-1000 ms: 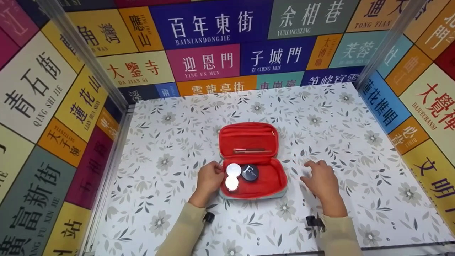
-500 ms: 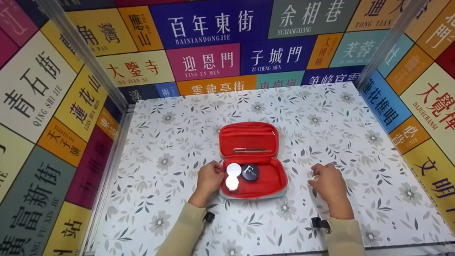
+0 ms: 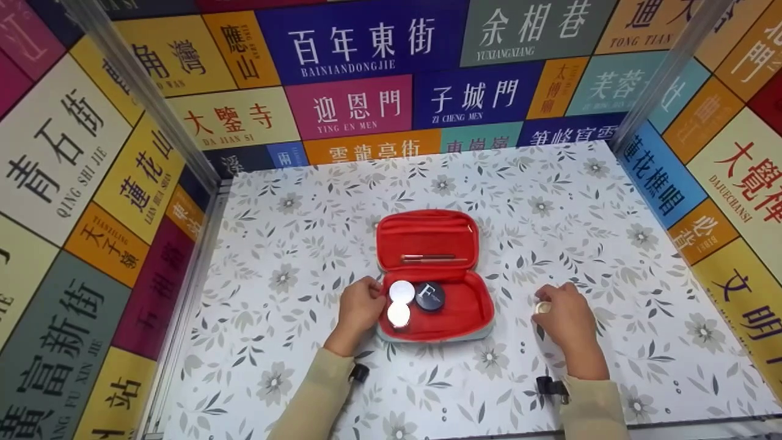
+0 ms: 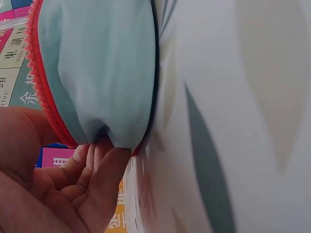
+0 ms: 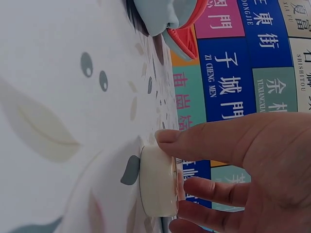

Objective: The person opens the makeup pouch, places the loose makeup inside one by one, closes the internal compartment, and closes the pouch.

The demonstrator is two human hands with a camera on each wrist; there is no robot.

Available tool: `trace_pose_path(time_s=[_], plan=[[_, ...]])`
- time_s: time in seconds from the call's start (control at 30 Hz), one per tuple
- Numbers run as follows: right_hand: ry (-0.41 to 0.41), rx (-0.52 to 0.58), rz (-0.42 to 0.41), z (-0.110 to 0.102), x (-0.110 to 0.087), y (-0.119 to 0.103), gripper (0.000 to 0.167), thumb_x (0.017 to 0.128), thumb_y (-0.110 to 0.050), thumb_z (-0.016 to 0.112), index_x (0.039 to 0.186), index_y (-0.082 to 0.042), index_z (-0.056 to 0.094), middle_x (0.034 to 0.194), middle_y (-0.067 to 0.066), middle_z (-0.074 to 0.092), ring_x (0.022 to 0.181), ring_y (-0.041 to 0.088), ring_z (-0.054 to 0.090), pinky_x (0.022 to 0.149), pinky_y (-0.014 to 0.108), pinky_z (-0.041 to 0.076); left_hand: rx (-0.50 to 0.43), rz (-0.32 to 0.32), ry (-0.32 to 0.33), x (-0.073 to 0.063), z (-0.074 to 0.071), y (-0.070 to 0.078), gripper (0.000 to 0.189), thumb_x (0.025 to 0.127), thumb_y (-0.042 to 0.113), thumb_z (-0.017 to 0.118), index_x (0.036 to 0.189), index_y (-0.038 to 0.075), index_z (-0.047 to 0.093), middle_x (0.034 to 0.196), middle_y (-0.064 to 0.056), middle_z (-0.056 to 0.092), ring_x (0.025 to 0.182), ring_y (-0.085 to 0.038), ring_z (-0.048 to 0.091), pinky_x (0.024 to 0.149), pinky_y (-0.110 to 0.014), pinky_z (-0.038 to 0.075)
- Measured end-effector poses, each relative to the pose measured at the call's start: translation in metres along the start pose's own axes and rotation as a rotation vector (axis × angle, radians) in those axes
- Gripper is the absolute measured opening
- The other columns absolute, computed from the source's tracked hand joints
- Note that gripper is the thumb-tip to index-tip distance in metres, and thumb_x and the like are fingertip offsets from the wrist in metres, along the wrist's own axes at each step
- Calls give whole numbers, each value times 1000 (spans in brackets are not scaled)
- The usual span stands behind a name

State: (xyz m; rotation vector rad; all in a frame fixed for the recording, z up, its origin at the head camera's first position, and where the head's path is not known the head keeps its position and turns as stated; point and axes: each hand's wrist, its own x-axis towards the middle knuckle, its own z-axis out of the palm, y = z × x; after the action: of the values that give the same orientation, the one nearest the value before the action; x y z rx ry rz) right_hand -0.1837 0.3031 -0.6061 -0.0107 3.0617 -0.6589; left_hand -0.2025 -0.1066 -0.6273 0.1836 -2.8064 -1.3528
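White tabletop; on it, open case, pinched at left edge by left fingers; inside case, apparently done, tin, two discs; right of case, seemingly outstanding, jar, gripped by right fingers.

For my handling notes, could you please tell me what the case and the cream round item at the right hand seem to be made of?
The case: probably matte fabric, pale blue outside, since its wall creases softly where pinched. The round item: likely smooth plastic, judging by its even, satin-looking side, though coated glass remains possible.
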Motion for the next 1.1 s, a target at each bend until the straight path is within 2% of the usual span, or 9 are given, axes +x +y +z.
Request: trace_pose_path(time_s=[0.23, 0.47, 0.7, 1.1], plan=[[-28, -3, 13, 1, 0, 1, 36, 78, -11, 84, 111, -3, 75, 106, 27, 61, 92, 46, 65, 78, 62, 53, -4, -1, 2, 0, 0, 2, 5, 84, 10, 71, 88, 9, 72, 79, -5, 73, 74, -16, 64, 66, -31, 53], [-25, 8, -5, 4, 1, 2, 30, 76, -8, 85, 104, -3, 75, 101, 25, 64, 91, 43, 65, 81, 62, 53, -15, -11, -7, 1, 0, 1, 5, 85, 11, 71, 89, 9, 73, 80, -4, 73, 73, -15, 64, 66, -31, 53], [-15, 8, -21, 3, 0, 1, 25, 76, -7, 83, 99, -3, 75, 98, 25, 64, 88, 43, 65, 79, 62, 53, -30, -8, -10, 0, 0, -1, 4, 85, 11, 71, 89, 10, 71, 78, -3, 72, 72, -14, 63, 64, -29, 52], [-33, -20, -10, -3, 1, -5, 28, 78, -9, 79, 105, -3, 75, 100, 24, 61, 86, 40, 63, 80, 60, 53, -36, -10, -3, 1, 0, -2, 5, 85, 10, 71, 89, 8, 72, 79, -3, 72, 73, -14, 62, 65, -29, 52]])
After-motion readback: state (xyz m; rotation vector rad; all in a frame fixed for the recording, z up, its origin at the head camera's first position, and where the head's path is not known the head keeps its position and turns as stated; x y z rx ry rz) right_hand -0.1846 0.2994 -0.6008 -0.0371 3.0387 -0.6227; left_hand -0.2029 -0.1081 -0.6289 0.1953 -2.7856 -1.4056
